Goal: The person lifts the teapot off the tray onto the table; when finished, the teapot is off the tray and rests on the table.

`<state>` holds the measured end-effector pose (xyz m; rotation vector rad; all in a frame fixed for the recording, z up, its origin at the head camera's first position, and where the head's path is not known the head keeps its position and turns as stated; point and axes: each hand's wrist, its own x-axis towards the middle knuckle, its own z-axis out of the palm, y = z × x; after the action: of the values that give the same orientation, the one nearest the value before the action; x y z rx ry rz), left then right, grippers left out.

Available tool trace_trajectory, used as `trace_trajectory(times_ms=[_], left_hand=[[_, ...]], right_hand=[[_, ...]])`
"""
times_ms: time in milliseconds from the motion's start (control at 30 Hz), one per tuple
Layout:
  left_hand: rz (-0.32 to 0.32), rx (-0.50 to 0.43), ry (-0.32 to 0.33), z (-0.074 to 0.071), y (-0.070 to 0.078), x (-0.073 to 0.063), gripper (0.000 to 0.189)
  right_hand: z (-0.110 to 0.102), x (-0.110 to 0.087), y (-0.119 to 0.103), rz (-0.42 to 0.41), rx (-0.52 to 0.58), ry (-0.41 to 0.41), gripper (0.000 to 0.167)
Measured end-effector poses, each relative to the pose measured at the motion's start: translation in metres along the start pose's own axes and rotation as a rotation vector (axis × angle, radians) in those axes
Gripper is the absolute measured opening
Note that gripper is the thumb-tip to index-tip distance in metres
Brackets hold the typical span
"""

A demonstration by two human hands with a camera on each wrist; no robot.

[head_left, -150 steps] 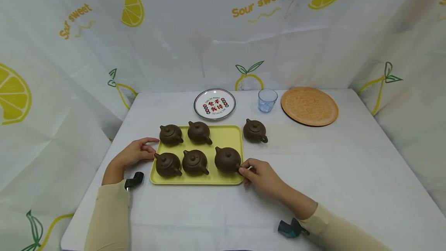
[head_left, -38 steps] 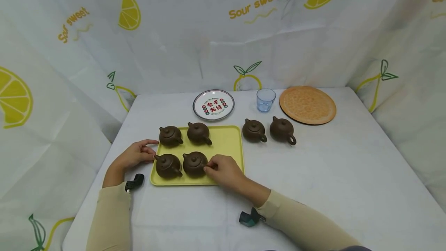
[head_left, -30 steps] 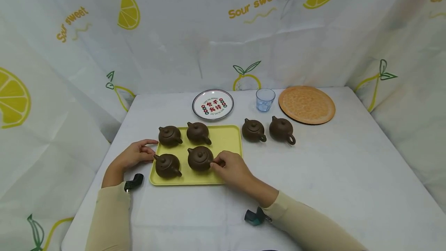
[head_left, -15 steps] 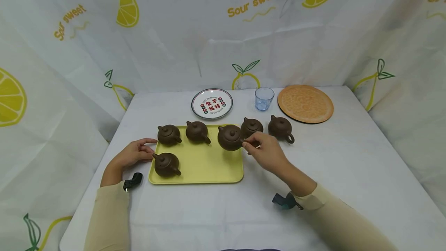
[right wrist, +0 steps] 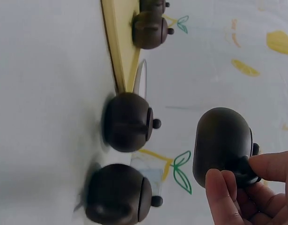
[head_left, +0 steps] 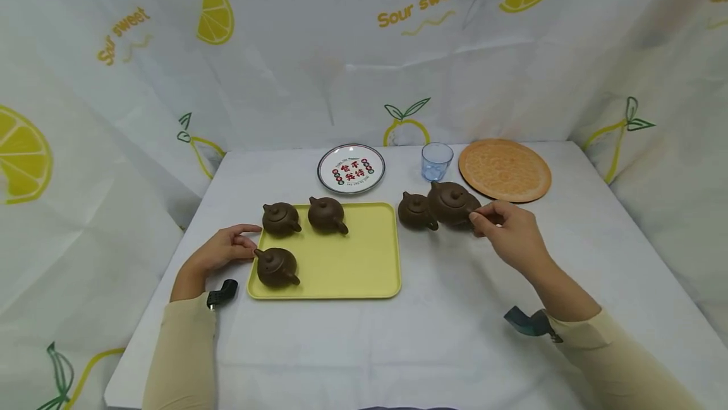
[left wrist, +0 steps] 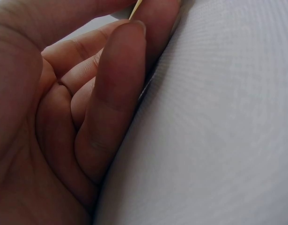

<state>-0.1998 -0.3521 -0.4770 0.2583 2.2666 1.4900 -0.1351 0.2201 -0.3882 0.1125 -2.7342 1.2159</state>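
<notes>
My right hand (head_left: 514,239) pinches the handle of a small dark brown teapot (head_left: 452,201), lifted off the table to the right of the yellow tray (head_left: 347,271). In the right wrist view this teapot (right wrist: 218,145) hangs level, lid toward the wall. Behind it in the head view, another teapot (head_left: 475,203) is mostly hidden; a third teapot (head_left: 417,213) stands just left. Three similar teapots are on the tray's left half, one being the near-left teapot (head_left: 276,268). My left hand (head_left: 222,251) rests on the table, loosely bent fingers touching the tray's left rim.
A white plate (head_left: 351,170) with red lettering lies behind the tray. Right of it stand a clear blue glass (head_left: 436,162) and a round tan board (head_left: 505,171). White lemon-printed cloth (head_left: 364,50) walls the back and sides of the table.
Since five seconds ago, one teapot went from the tray's right side to the table. My right hand then took another from the front row and carried it right. My left hand stayed put.
</notes>
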Motion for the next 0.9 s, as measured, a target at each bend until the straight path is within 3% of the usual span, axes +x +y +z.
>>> trace_trajectory(times_ms=[233,467,900], left_hand=[[-0.001,0.018,0.017,-0.001,-0.003,0.001,0.06],[-0.004,0.014,0.01,-0.001,-0.001,0.001,0.059],[-0.008,0.006,0.013,0.001,0.001,0.001,0.06]], right_hand=[[-0.034,0.0,0.03,0.092,0.073,0.044,0.029],[-0.056,-0.004,0.062,0.221,-0.002,0.042,0.038],[-0.057,0.0,0.113,0.364,-0.071,-0.037,0.045]])
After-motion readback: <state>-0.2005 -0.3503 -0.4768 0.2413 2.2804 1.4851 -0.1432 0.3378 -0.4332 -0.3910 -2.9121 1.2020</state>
